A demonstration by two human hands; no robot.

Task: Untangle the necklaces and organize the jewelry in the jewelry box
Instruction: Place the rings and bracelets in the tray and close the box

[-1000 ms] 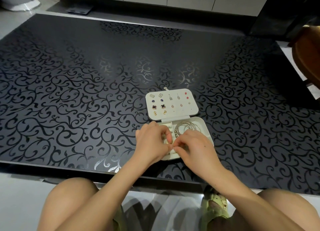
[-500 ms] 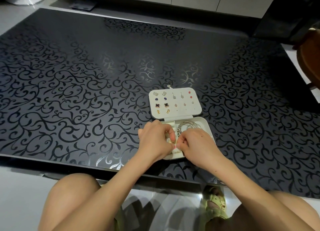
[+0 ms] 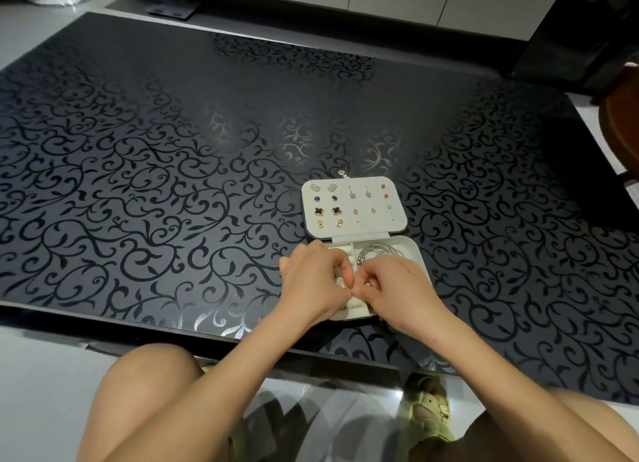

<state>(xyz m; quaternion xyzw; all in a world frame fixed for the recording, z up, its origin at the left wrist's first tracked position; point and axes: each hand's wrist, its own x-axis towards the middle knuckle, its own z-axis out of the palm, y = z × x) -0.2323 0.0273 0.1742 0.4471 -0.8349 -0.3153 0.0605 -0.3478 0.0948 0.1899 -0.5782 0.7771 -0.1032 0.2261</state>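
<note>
A white jewelry box lies open near the table's front edge. Its flat lid carries several pairs of earrings in rows. Thin gold and silver necklaces are coiled in the tray's upper right compartment. My left hand and my right hand hover over the tray's left compartments, fingertips pinched together and touching around a small gold piece. The hands hide most of the tray, and the pinched piece is too small to name.
The box sits on a glossy black table with a scroll pattern. A small silver item lies just behind the lid. My knees and a green sandal show below the front edge. A brown chair stands at the right.
Both hands stay over the tray and their fingertips have closed tighter together. The camera view has shifted slightly.
</note>
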